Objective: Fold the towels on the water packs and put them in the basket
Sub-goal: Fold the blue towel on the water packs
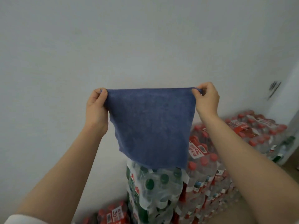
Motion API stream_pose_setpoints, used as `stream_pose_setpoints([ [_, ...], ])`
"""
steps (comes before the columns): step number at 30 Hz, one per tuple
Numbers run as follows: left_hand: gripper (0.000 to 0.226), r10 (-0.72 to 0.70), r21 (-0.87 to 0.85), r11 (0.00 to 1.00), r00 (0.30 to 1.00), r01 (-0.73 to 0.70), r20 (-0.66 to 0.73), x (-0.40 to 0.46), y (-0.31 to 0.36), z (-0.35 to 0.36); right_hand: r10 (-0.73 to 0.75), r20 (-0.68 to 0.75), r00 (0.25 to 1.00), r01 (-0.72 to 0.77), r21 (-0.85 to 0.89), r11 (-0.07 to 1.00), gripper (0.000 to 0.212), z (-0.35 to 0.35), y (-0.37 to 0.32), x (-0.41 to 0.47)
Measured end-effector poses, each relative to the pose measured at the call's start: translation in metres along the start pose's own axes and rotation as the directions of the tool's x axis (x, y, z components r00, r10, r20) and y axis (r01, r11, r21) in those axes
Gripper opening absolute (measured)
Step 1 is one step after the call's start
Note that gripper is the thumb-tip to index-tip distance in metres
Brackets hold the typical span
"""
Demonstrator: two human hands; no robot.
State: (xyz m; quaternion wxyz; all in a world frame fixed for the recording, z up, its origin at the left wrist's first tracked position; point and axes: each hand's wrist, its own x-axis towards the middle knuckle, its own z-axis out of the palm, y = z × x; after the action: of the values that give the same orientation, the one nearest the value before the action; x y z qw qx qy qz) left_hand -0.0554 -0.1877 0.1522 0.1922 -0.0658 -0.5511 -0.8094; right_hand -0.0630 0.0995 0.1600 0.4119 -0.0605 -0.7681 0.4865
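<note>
A blue towel (150, 125) hangs flat in the air in front of the white wall. My left hand (96, 109) pinches its top left corner and my right hand (207, 99) pinches its top right corner, so the upper edge is stretched taut between them. The towel's lower edge dangles just above a stack of shrink-wrapped water packs with green caps (150, 188). Packs with red caps (203, 159) stand right beside them. No basket is in view.
More red-capped water packs (257, 126) are stacked at the right near a white wall corner. Another red-capped pack (111, 214) lies low at the bottom left of the stack. The white wall (129, 46) fills the upper view.
</note>
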Motion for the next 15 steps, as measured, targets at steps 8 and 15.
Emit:
stream_pose_setpoints([
  [8,0.023,-0.020,0.094,0.996,0.990,0.007,0.138,-0.009,-0.033,0.011,-0.027,0.031,0.999,0.030,-0.114,0.993,0.012,-0.024,0.043,0.005],
  [15,0.027,-0.238,0.264,0.941,0.969,0.213,0.064,-0.095,-0.083,-0.015,0.130,0.322,0.938,-0.057,-0.226,0.972,0.007,-0.068,0.100,-0.073],
])
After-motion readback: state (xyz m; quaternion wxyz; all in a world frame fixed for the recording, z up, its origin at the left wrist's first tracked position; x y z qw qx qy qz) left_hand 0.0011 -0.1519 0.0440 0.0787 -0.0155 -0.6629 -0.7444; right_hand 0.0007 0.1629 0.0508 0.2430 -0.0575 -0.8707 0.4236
